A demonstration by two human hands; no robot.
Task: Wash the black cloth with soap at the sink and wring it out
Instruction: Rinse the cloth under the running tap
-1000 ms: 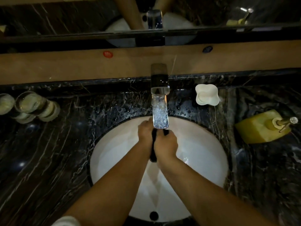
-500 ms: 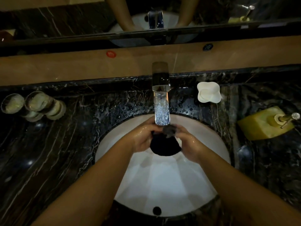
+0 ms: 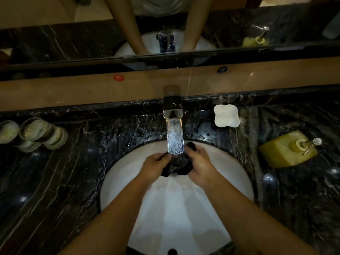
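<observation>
The bunched black cloth (image 3: 176, 166) is gripped between the left hand (image 3: 154, 167) and right hand (image 3: 201, 165), both clenched on it, under running water over the white oval sink (image 3: 230, 181).

Wet black cloth (image 3: 175, 165) bunched under running water above white sink (image 3: 230, 173).

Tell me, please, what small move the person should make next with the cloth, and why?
Probably reach the right hand over to the yellow soap dispenser for soap. The black cloth is bunched between both hands, the left hand gripping too, under the running faucet, so it looks wet, and no lather shows on it.
</observation>
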